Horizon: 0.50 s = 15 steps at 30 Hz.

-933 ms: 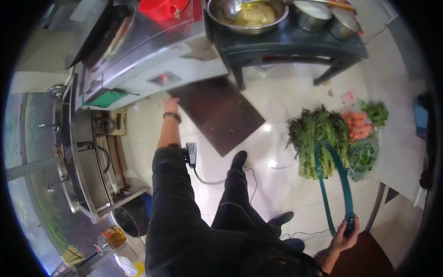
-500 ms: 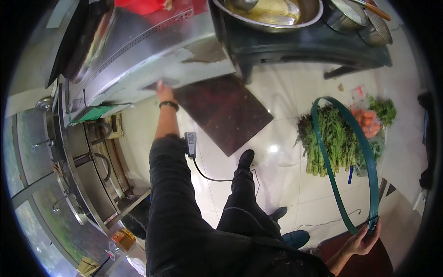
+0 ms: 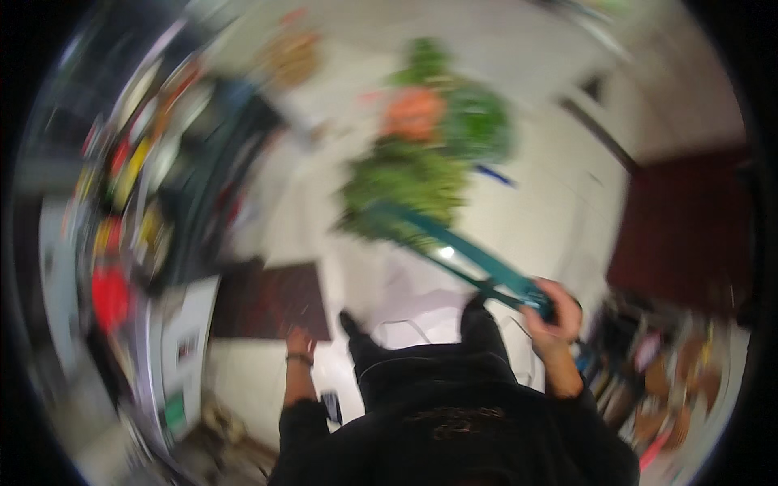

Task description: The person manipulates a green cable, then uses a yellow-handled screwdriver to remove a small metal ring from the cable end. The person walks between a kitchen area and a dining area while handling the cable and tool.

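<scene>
My right hand [image 3: 557, 314] is closed on one end of a looped green strap [image 3: 478, 257], where a dark buckle-like piece sits. From there the strap stretches up and left, its far end in front of a bunch of long-stemmed leafy greens [image 3: 405, 174] on the floor. My left hand [image 3: 300, 338], a dark band at its wrist, is by the lower edge of a dark red board [image 3: 263, 301] on the floor. Motion smears its fingers, and nothing can be made out in them.
Beyond the greens lie bagged orange vegetables [image 3: 413, 113] and a bag of green leaves [image 3: 476, 121]. A dark table [image 3: 215, 174] with pans stands left, near a metal counter and a red basin [image 3: 110, 296]. Another dark red panel [image 3: 685, 235] is at right.
The view has swung right and blurred. My right hand has come up beside my body with the strap, which now points forward-left. My left hand has left the counter's white front.
</scene>
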Motion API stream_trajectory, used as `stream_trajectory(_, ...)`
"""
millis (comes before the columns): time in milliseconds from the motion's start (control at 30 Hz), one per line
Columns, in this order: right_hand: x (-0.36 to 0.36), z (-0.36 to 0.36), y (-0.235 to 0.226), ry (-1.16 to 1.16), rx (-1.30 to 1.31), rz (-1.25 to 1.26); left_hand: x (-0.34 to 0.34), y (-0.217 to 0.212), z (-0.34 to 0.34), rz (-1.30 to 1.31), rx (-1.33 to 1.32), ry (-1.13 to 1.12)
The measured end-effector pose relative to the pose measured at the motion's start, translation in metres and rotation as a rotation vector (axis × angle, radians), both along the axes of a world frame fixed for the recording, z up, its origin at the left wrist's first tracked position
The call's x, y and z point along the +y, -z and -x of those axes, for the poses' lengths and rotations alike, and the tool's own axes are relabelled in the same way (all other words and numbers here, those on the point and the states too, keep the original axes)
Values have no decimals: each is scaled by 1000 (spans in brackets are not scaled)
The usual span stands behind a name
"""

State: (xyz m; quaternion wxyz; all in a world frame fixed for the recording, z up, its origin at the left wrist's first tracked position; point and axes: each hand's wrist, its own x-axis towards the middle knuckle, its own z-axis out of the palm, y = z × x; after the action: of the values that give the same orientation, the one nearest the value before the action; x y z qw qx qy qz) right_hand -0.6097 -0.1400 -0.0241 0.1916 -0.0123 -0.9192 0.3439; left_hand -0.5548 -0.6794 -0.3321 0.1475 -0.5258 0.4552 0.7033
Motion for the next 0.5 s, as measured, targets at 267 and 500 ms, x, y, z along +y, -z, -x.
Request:
stream_trajectory(267,346,7,-64,230,117,78,457,-123,182,-107,100,810)
stream_trajectory(500,615,58,-72,625,248,-133,716,-232,353,-53,600,1149)
